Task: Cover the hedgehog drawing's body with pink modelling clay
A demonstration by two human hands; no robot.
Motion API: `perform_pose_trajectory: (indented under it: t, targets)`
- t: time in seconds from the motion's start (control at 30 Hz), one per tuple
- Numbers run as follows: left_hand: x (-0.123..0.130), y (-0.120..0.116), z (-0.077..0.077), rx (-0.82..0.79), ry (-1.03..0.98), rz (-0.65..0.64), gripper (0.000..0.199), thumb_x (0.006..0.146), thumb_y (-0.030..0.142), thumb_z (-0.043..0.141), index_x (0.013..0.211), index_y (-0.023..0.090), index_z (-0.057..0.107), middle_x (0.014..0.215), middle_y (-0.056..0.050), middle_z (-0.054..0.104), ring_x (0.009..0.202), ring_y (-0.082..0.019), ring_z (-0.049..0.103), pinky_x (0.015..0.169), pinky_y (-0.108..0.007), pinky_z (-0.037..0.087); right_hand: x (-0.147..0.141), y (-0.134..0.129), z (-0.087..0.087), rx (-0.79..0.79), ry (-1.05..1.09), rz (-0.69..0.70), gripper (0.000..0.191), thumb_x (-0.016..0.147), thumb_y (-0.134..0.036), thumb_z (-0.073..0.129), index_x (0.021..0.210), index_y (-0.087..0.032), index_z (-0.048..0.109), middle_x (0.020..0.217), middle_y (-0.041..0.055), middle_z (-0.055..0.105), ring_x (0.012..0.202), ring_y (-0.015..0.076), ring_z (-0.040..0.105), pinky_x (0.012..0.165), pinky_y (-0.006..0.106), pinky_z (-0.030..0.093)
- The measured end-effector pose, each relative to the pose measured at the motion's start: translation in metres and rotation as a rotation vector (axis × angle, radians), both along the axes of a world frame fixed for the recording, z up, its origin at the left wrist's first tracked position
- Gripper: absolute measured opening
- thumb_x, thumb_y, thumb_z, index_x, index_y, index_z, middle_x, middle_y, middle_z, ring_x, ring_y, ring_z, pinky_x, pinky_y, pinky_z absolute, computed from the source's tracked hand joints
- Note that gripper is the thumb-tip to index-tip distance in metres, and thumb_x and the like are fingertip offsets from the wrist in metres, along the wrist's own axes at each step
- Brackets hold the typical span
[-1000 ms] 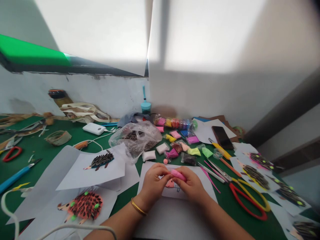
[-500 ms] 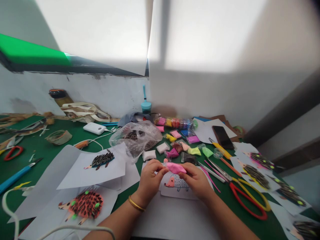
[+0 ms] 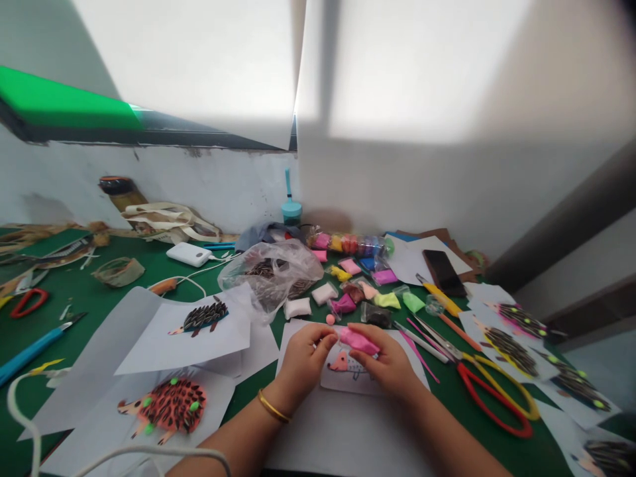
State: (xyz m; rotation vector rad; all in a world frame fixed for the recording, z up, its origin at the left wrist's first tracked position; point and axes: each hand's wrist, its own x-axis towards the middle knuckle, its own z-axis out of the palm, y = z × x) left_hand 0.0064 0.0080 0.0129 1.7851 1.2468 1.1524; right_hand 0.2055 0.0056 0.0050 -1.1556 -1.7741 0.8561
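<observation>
A packet of bright pink modelling clay [image 3: 360, 340] is held just above the paper. My right hand [image 3: 390, 364] wraps its fingers and thumb around the packet's right part. My left hand [image 3: 304, 358] is closed in a pinch at the packet's left end; the exact grip is partly hidden. Below them lies a small sheet with a hedgehog drawing [image 3: 339, 362], its face coloured pink and its body dotted blue, partly covered by my right hand. A small pink clay ball [image 3: 330, 319] rests on the white paper [image 3: 342, 430] beyond my left fingertips.
Several clay packets [image 3: 387, 300] and a plastic bag of seeds [image 3: 271, 271] lie beyond my hands. Scissors [image 3: 497, 391], a yellow cutter [image 3: 440, 296] and a phone [image 3: 444, 272] are on the right. Seed-covered hedgehog pictures [image 3: 171, 407] lie on both sides. A white cable [image 3: 159, 452] crosses front left.
The pink packet has moved slightly right and down, further into my right hand. My left fingertips have drawn slightly apart from the pink part. The small ball now shows clearly on the paper.
</observation>
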Motion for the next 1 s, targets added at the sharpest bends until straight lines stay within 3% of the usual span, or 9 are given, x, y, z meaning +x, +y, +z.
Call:
perform_pose_trajectory:
  t: [0.1, 0.27, 0.5, 0.63, 0.8, 0.93, 1.0]
  targets:
    - [0.0014, -0.0001, 0.0005, -0.02, -0.009, -0.01, 0.014, 0.088, 0.029, 0.06, 0.092, 0.021, 0.07, 0.091, -0.005, 0.07, 0.082, -0.02, 0.062, 0.075, -0.03, 0.047, -0.0001, 0.0001, 0.0009, -0.03, 0.041, -0.057, 0.035, 0.082, -0.041, 0.067, 0.112, -0.023, 0.067, 0.112, 0.0084, 0.069, 0.104, 0.0263, 0.064, 0.092, 0.04, 0.051]
    - [0.003, -0.0001, -0.0012, 0.028, 0.021, 0.01, 0.009, 0.084, 0.026, 0.063, 0.079, 0.02, 0.067, 0.075, -0.002, 0.066, 0.071, -0.017, 0.058, 0.066, -0.027, 0.046, -0.0032, -0.0005, 0.005, -0.095, 0.087, -0.013, 0.027, 0.084, -0.04, 0.064, 0.103, -0.022, 0.071, 0.1, 0.007, 0.071, 0.092, 0.0238, 0.067, 0.084, 0.037, 0.054]
    - [0.0014, -0.0005, -0.0006, 0.082, 0.047, -0.005, 0.012, 0.087, 0.026, 0.06, 0.079, 0.02, 0.065, 0.077, -0.002, 0.064, 0.075, -0.018, 0.058, 0.069, -0.028, 0.045, 0.0004, -0.0004, 0.0079, -0.065, 0.077, 0.028, 0.049, 0.074, -0.054, 0.072, 0.11, -0.022, 0.069, 0.113, 0.0105, 0.069, 0.107, 0.0292, 0.062, 0.094, 0.041, 0.049]
    - [0.0037, -0.0034, 0.0002, 0.123, 0.107, -0.075, 0.014, 0.089, 0.028, 0.06, 0.078, 0.021, 0.066, 0.078, -0.003, 0.065, 0.077, -0.019, 0.059, 0.071, -0.03, 0.045, -0.002, -0.0006, 0.006, -0.146, 0.121, -0.014, 0.038, 0.08, -0.053, 0.065, 0.099, -0.02, 0.073, 0.102, 0.0104, 0.073, 0.098, 0.0276, 0.066, 0.087, 0.041, 0.052]
    - [0.0063, -0.008, 0.0016, 0.185, 0.176, -0.093, 0.016, 0.091, 0.029, 0.058, 0.079, 0.021, 0.064, 0.078, -0.004, 0.064, 0.077, -0.019, 0.058, 0.072, -0.031, 0.044, -0.0057, -0.0002, 0.0064, -0.085, 0.098, -0.03, 0.027, 0.086, -0.044, 0.061, 0.087, -0.021, 0.075, 0.087, 0.0073, 0.072, 0.084, 0.0226, 0.066, 0.078, 0.035, 0.053]
    - [0.0061, -0.0081, 0.0011, 0.169, 0.164, -0.048, 0.017, 0.091, 0.029, 0.055, 0.077, 0.021, 0.06, 0.076, -0.003, 0.061, 0.075, -0.019, 0.055, 0.069, -0.03, 0.043, -0.0021, 0.0, 0.0042, -0.093, 0.121, -0.006, 0.028, 0.082, -0.045, 0.066, 0.098, -0.023, 0.074, 0.099, 0.0077, 0.071, 0.095, 0.0243, 0.065, 0.085, 0.037, 0.052]
    - [0.0048, -0.0059, -0.0004, 0.125, 0.102, -0.009, 0.018, 0.093, 0.029, 0.052, 0.078, 0.02, 0.058, 0.077, -0.003, 0.059, 0.074, -0.018, 0.054, 0.068, -0.029, 0.042, -0.0002, 0.0002, 0.0015, -0.108, 0.125, 0.012, 0.041, 0.075, -0.045, 0.075, 0.111, -0.024, 0.07, 0.111, 0.0079, 0.069, 0.103, 0.0261, 0.063, 0.091, 0.039, 0.051]
